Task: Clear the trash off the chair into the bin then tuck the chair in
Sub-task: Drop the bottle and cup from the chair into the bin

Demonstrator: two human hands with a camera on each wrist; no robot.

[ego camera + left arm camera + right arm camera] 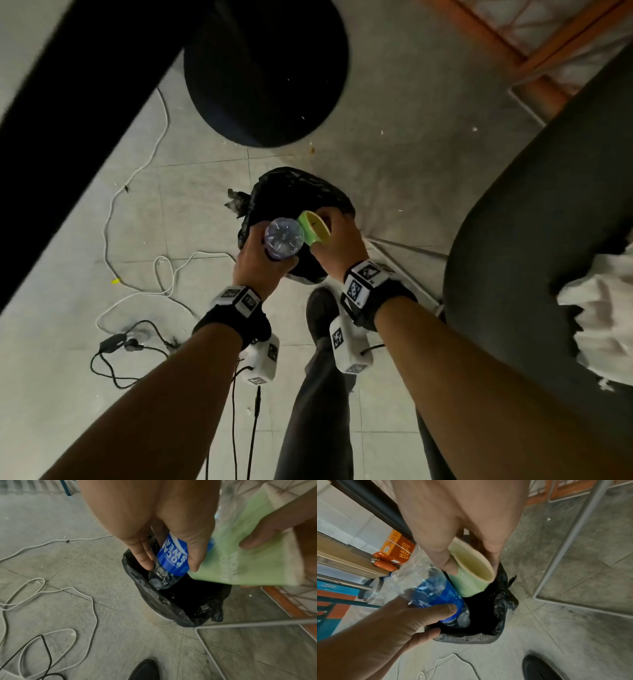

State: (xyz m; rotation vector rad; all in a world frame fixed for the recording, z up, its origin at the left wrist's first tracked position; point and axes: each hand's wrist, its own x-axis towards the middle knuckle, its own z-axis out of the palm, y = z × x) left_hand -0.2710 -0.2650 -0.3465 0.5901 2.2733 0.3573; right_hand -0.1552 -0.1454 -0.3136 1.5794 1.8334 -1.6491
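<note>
My left hand grips a clear plastic bottle with a blue label, neck pointing down over the bin. The bin is small, lined with a black bag, and stands on the floor just ahead of my feet. My right hand holds a light green paper cup tilted over the same opening, right beside the bottle. In the right wrist view the cup looks empty inside. The dark chair seat is at the right with crumpled white paper lying on it.
A round black stool stands beyond the bin. White and black cables loop over the tiled floor at the left. A dark table edge crosses the upper left. The chair's metal frame runs along the floor by the bin. My shoe is close behind it.
</note>
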